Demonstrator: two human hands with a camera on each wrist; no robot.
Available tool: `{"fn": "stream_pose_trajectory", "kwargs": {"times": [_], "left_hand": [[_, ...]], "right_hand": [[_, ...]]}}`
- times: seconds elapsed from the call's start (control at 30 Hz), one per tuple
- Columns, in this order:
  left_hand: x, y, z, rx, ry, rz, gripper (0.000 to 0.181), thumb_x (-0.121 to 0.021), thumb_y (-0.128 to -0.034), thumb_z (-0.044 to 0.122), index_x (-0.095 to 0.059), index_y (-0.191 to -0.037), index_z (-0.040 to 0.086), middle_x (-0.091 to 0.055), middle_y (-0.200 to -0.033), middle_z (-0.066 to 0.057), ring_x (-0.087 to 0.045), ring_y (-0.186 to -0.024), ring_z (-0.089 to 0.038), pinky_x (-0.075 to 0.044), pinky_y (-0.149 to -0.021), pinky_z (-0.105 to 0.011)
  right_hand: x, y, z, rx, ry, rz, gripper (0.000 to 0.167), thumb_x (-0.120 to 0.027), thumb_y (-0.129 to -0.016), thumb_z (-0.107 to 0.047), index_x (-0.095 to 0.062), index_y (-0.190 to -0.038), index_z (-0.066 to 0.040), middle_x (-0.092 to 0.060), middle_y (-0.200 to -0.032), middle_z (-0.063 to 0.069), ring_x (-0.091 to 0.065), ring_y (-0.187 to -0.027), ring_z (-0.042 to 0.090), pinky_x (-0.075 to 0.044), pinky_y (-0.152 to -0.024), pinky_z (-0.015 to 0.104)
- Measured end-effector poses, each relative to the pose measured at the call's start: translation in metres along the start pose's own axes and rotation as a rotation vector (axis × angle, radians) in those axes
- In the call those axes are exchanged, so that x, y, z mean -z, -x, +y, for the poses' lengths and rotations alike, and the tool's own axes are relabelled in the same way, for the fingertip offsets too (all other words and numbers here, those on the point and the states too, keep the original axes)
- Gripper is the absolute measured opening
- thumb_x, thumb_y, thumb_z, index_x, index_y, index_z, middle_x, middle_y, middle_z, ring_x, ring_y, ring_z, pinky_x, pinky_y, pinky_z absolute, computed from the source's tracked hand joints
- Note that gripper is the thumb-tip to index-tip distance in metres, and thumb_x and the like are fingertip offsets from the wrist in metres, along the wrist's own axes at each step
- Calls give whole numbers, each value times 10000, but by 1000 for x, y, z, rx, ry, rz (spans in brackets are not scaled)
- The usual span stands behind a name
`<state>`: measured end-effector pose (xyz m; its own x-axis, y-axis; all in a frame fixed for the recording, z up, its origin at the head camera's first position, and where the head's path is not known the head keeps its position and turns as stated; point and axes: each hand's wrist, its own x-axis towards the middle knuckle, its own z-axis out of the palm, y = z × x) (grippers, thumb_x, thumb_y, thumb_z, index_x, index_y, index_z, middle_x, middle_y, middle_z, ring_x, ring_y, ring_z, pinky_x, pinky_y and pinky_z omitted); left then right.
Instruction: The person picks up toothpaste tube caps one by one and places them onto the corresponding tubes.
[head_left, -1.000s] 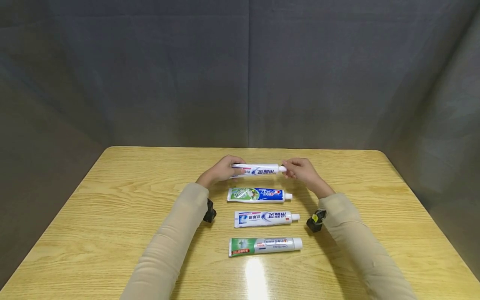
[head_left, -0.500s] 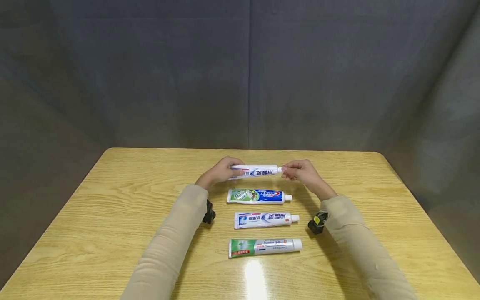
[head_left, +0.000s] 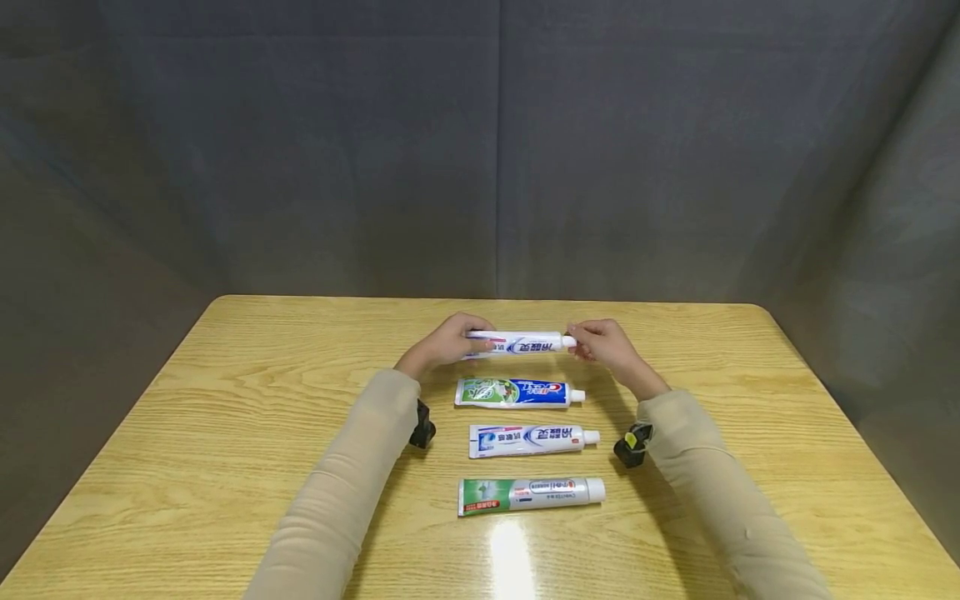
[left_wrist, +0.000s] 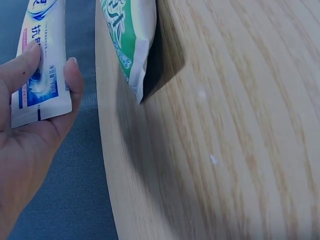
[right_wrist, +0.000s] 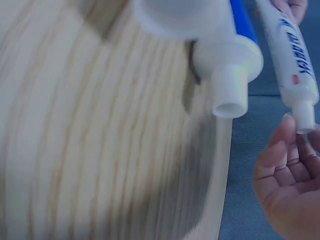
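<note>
My left hand [head_left: 450,340] grips the flat end of a white and blue toothpaste tube [head_left: 528,342], thumb on its printed face. The tube is held level above the far part of the table, cap pointing right. At that end, the fingertips of my right hand [head_left: 606,346] are around the white cap [right_wrist: 303,117], pinching it at its sides. In the left wrist view the left hand [left_wrist: 30,145] has its thumb and fingers along both edges of the tube [left_wrist: 47,75].
Below the hands, a green and blue toothpaste tube [head_left: 517,392], another white and blue tube [head_left: 528,440] and a green and silver tube [head_left: 528,496] lie in a column on the wooden table [head_left: 225,467], caps rightward. A dark curtain [head_left: 360,167] hangs behind.
The held tube and left hand have shifted slightly right since half a second ago. More of the cap shows beside the right fingertips now. The three lying tubes have stayed put.
</note>
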<state>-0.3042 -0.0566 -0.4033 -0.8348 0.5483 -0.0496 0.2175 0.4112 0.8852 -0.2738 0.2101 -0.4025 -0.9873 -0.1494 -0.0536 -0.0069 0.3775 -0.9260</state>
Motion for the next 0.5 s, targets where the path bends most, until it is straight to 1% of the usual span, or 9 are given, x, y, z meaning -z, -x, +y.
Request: {"fn": "stream_pose_trajectory", "kwargs": {"times": [0.1,0.17,0.3,0.4,0.5], "left_hand": [[0,-1,0,2,-7,9,155,-562,-894,56,-634,-1023,8,-627,-967,-107,-565,-798,-202,-505,-696,-411],[0,-1,0,3,-7,22,155,-560,-895,55,-633,-1023,5,-627,-960,-109,-566,-788,-209,-506,-686,-414],[1,-1,-2,-13,-3,22,143,-555,-896,45,-629,-1006,-8,-623,-944,-122,-565,-773,-251,-505,-672,-432],[1,-1,-3,-25,-4,10,134,-555,-895,40,-631,-993,-11,-622,-934,-125,-562,-758,-232,-508,-675,-434],[0,-1,-2,-17,-15,10,134,-555,-896,47,-635,-994,1,-626,-934,-111,-550,-740,-175,-508,-677,-424]], "right_hand": [[2,1,1,21,-62,-12,325,-454,-965,-171,-562,-1083,112,-607,-758,47,-555,-651,115,-496,-665,325],[3,1,2,41,-94,-25,291,-482,-948,-119,-545,-1108,116,-619,-784,50,-571,-666,120,-495,-660,313],[6,2,4,75,-112,-52,257,-544,-901,-41,-549,-1085,137,-643,-781,40,-587,-668,122,-497,-642,294],[7,2,4,81,-98,-61,253,-546,-900,-40,-562,-1044,167,-642,-744,34,-583,-642,113,-505,-632,288],[6,2,3,70,-82,-56,265,-531,-916,-67,-574,-1004,179,-629,-704,35,-570,-607,113,-505,-608,285]]}}
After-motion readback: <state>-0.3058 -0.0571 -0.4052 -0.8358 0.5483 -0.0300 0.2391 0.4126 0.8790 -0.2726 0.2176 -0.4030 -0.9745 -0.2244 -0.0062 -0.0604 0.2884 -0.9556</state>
